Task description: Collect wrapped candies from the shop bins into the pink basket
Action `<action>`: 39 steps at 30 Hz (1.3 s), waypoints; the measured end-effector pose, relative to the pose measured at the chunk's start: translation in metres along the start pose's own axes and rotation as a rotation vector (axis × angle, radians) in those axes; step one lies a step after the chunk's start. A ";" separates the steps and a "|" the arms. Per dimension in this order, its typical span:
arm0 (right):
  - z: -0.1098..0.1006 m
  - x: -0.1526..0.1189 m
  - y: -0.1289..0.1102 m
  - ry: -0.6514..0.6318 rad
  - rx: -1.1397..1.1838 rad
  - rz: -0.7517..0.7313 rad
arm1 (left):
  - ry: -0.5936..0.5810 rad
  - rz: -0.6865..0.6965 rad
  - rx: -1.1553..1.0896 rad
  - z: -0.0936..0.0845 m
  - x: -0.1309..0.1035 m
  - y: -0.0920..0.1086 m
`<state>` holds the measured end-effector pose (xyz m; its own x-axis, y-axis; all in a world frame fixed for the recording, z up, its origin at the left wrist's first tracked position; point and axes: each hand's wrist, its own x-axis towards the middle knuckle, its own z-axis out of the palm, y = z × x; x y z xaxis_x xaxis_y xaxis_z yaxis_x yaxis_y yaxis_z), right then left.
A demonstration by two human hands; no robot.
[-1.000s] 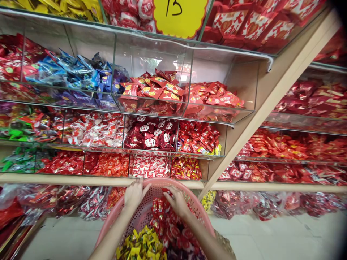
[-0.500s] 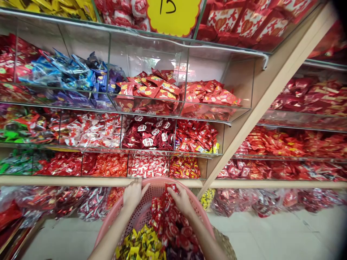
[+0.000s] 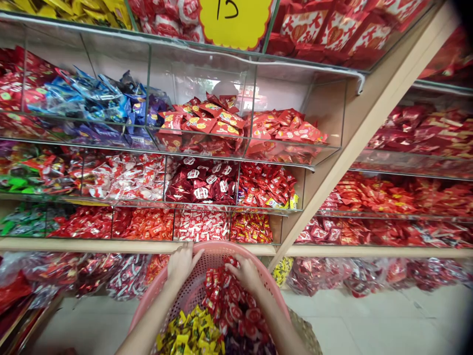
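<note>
A round pink perforated basket (image 3: 271,281) stands below the shelves. It holds yellow wrapped candies (image 3: 192,333), red wrapped candies (image 3: 218,291) and dark purple ones (image 3: 247,345). My left hand (image 3: 182,264) grips the basket's rim at the back left, its thumb stretched over the inside. Inside the basket at the right, my right hand (image 3: 246,272) touches the top of the red pile with its fingers bent and apart; nothing is gripped between them.
Glass-fronted shelves (image 3: 207,207) of wrapped candies rise ahead, with a slanting wooden divider (image 3: 354,128) at right. A yellow price sign (image 3: 234,22) hangs above. Bagged candies (image 3: 318,273) lie under the bottom ledge. A woven basket (image 3: 305,333) sits behind the pink one.
My right hand has shifted slightly down within the basket, and its fingers have moved off the red candies at the top of the pile. My left hand stays on the rim.
</note>
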<state>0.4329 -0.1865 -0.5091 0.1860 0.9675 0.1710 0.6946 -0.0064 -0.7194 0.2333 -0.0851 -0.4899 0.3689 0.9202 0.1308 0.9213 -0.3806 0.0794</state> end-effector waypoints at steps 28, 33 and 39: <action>0.003 0.004 0.010 0.009 0.573 0.253 | 0.042 0.024 0.022 0.002 0.000 -0.002; 0.005 0.003 0.008 0.014 0.514 0.159 | 0.044 0.024 0.023 0.002 0.000 -0.002; 0.006 0.004 0.011 -0.028 0.392 0.083 | 0.025 0.012 0.026 -0.002 -0.001 0.001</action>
<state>0.4367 -0.1815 -0.5209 0.2079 0.9743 0.0870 0.3591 0.0067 -0.9333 0.2336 -0.0862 -0.4876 0.3771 0.9128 0.1567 0.9199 -0.3889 0.0515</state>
